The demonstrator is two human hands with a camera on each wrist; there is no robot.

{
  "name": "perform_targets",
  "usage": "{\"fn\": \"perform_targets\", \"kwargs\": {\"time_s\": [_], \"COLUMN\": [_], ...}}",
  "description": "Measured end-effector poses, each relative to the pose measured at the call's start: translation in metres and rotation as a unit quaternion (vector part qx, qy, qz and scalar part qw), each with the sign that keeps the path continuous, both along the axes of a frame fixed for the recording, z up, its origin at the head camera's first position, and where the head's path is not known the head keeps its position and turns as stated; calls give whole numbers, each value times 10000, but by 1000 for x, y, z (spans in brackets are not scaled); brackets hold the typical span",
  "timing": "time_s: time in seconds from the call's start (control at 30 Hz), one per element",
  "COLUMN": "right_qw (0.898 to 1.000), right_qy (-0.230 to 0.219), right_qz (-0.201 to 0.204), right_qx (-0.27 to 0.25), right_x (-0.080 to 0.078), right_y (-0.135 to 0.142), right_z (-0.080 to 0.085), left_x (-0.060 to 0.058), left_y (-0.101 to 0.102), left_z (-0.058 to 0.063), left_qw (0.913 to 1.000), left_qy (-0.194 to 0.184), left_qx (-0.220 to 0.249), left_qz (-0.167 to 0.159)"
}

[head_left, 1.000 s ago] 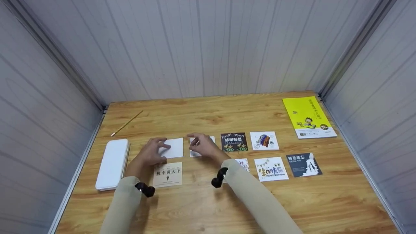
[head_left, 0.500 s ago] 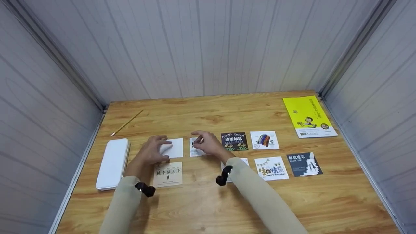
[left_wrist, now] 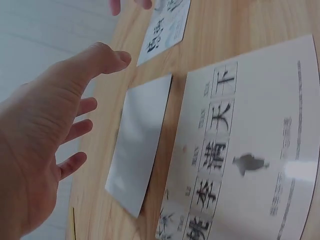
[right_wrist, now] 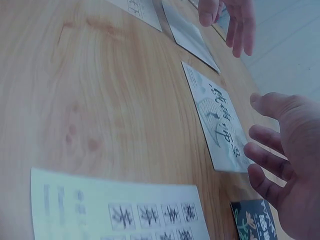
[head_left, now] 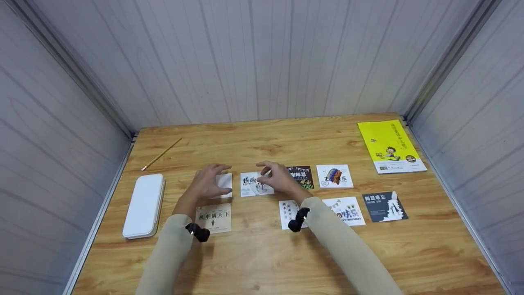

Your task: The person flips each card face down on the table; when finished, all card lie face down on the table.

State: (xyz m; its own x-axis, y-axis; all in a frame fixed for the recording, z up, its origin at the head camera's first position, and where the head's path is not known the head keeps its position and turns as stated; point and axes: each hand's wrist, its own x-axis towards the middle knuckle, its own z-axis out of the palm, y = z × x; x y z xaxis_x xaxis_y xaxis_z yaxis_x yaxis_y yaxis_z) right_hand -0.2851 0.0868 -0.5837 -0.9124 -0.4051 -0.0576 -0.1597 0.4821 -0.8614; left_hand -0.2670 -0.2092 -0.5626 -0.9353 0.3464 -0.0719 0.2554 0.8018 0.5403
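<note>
Layout largely settled, nothing in grip

Nearest, on the person's side of the left hand (head_left: pixel 208 183), lies a cream card (head_left: pixel 217 219) with one line of large characters. Nearer than the right hand (head_left: pixel 281 178) is a white card with small columns of writing (head_left: pixel 287 217), partly under that wrist; rightward from it come a birthday card (head_left: pixel 346 211) and a dark blue card (head_left: pixel 385 207).

The left hand hovers with thumb and fingers spread apart, holding nothing. Below its fingers is a blank white card (left_wrist: pixel 140 142), plain and smooth. The right hand's fingers are loosely bent and also hold nothing; they reach over a pale card with brush lettering (right_wrist: pixel 217 120) and a soft grey-green drawing. Whether a fingertip touches it, I cannot tell.

Partly behind the right hand is a black card with flowers (head_left: pixel 306 178); beyond it, further right, a white card with a colourful picture (head_left: pixel 335 176).

Judging by this, the arranging looks mostly done: eight cards form two rows, apart from one another. Perhaps only slight straightening remains; the near row has a gap between the two hands.

Left of the left hand sits a white case (head_left: pixel 143 205); farther off, a pencil (head_left: pixel 161 154). Far right of the right hand rests a yellow booklet (head_left: pixel 387 143).
</note>
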Motion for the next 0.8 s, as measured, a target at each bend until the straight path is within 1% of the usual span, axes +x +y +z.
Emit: {"fn": "perform_targets", "kwargs": {"time_s": [0.23, 0.43, 0.57, 0.67, 0.8], "right_qw": [9988, 9966, 9917, 9859, 9793], "right_qy": [226, 365, 480, 680, 899], "right_qz": [-163, -127, -112, -29, 68], "right_qx": [407, 732, 1184, 1531, 1814], "right_x": [2, 4, 4, 3, 1], "right_y": [18, 25, 26, 26, 26], "right_z": [-5, -7, -8, -9, -10], "left_x": [-2, -6, -8, -9, -11], "left_y": [24, 33, 35, 36, 37], "left_z": [-8, -16, -19, -20, -20], "left_qw": [9987, 9976, 9968, 9962, 9956], "left_qy": [172, 101, -20, -69, 3], "left_qx": [-440, -655, -744, -797, -809], "left_qz": [-182, -197, -291, -348, -484]}}
